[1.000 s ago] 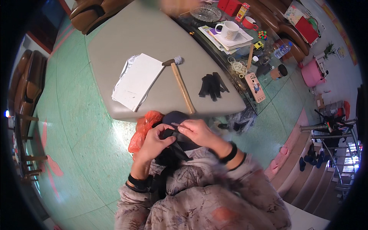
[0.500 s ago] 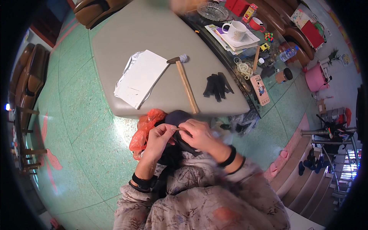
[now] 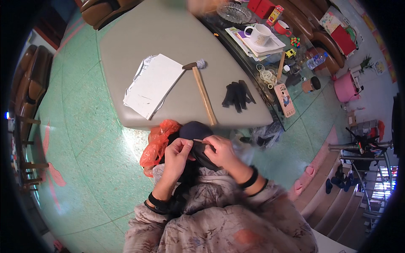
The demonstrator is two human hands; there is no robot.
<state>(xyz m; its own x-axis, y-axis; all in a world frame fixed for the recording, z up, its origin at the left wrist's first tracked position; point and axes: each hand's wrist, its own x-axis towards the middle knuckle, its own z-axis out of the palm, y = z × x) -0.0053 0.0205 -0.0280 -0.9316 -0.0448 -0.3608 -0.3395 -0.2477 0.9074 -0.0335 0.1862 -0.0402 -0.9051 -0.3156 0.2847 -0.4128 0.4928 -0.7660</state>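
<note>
I see both hands working over my lap, below the near edge of the grey table [image 3: 168, 29]. My left hand [image 3: 177, 154] pinches a thin pin [image 3: 199, 141], and my right hand [image 3: 219, 152] grips the black piece [image 3: 198, 154]. On the table lie white papers [image 3: 151, 84], a hammer [image 3: 202, 90] and black strips [image 3: 237, 96] near the right corner. Green floor [image 3: 88, 139] surrounds it.

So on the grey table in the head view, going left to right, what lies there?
White paper stack → wooden-handled hammer → bundle of black strips, all on the grey table.
</note>
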